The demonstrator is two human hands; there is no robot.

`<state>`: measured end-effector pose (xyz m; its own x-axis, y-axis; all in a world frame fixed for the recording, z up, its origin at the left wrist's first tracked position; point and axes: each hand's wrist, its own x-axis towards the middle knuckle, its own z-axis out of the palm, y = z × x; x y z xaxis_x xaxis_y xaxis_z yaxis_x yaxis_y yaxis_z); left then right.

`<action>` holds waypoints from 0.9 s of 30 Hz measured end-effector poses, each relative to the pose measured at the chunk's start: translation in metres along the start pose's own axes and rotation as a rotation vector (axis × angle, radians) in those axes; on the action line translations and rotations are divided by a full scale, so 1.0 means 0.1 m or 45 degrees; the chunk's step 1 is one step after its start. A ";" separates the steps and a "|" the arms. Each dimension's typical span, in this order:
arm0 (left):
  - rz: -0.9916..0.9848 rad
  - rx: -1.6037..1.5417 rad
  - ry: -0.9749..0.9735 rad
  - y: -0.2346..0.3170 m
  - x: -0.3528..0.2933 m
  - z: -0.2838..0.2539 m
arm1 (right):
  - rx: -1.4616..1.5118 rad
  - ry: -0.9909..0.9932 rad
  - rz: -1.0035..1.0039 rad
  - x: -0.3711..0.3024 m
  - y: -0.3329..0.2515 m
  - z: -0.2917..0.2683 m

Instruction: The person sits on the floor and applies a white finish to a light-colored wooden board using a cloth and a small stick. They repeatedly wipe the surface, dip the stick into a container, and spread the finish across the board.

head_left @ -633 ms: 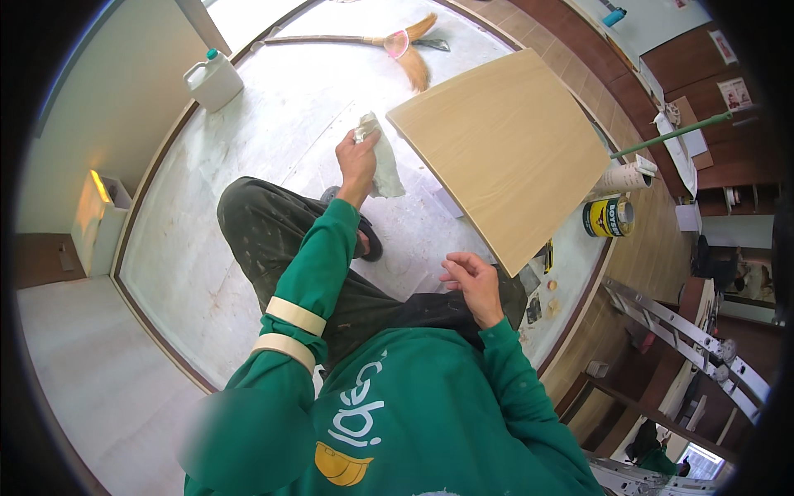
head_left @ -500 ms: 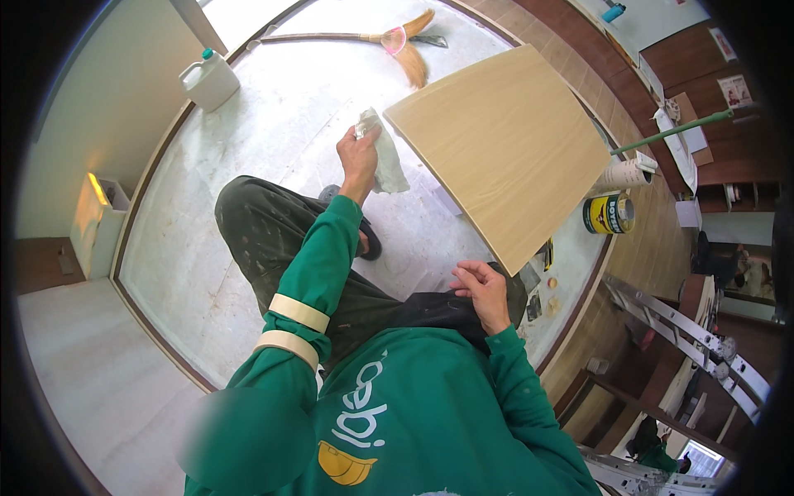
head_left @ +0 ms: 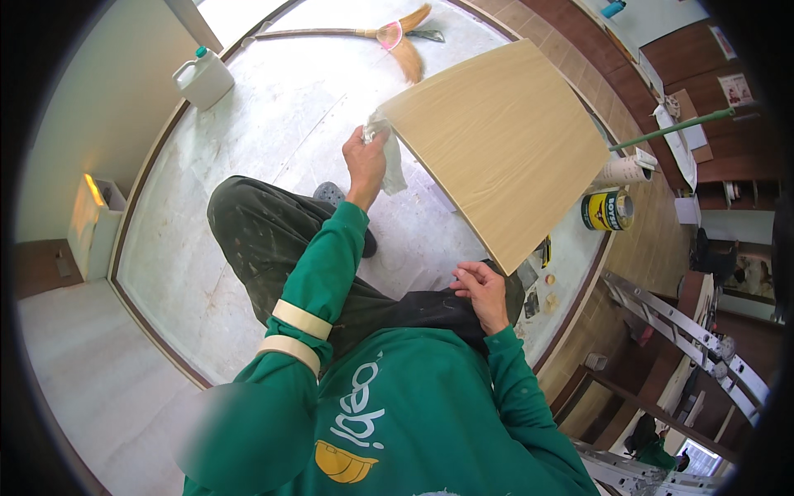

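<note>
My left hand (head_left: pixel 364 161) is raised in front of me and grips a crumpled white cloth (head_left: pixel 392 162), pressing it against the near left corner of a light wood-grain board (head_left: pixel 504 140). The board stands tilted over my lap, its lower corner close to my knee. My right hand (head_left: pixel 484 293) rests on my dark trousers just below that lower corner, fingers loosely bent and holding nothing. I wear a green long-sleeved top with pale bands on the left sleeve.
A broom (head_left: pixel 397 37) lies on the pale floor ahead, and a white jug (head_left: pixel 203 78) stands at the far left. A yellow-and-black can (head_left: pixel 608 211), a paper roll (head_left: pixel 620 172) and a green pole (head_left: pixel 670 128) are at right. A metal ladder (head_left: pixel 695 331) lies lower right.
My right hand has dropped a little lower onto my thigh. My left hand keeps the cloth at the board's corner, shifted only slightly.
</note>
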<state>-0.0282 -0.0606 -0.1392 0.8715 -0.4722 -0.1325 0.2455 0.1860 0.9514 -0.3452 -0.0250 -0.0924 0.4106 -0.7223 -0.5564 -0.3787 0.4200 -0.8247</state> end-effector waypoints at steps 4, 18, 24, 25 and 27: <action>-0.076 -0.093 0.099 0.02 -0.04 -0.05 | 0.008 0.000 -0.011 0.00 -0.02 -0.03; -0.099 -0.095 0.045 -0.03 0.12 0.02 | 0.018 0.046 -0.014 -0.01 0.05 -0.11; -0.065 -0.085 0.026 -0.06 -0.19 0.09 | -0.022 0.041 -0.014 0.03 0.08 -0.14; -0.084 -0.092 0.019 -0.07 -0.23 0.10 | -0.028 0.043 -0.018 0.03 0.08 -0.15; -0.119 -0.114 0.006 -0.09 -0.32 0.12 | -0.035 0.039 -0.018 0.03 0.09 -0.16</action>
<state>-0.0628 -0.0572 -0.1401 0.8449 -0.4871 -0.2211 0.3626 0.2176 0.9062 -0.3604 -0.0325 -0.0997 0.3907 -0.7445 -0.5414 -0.3961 0.3949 -0.8290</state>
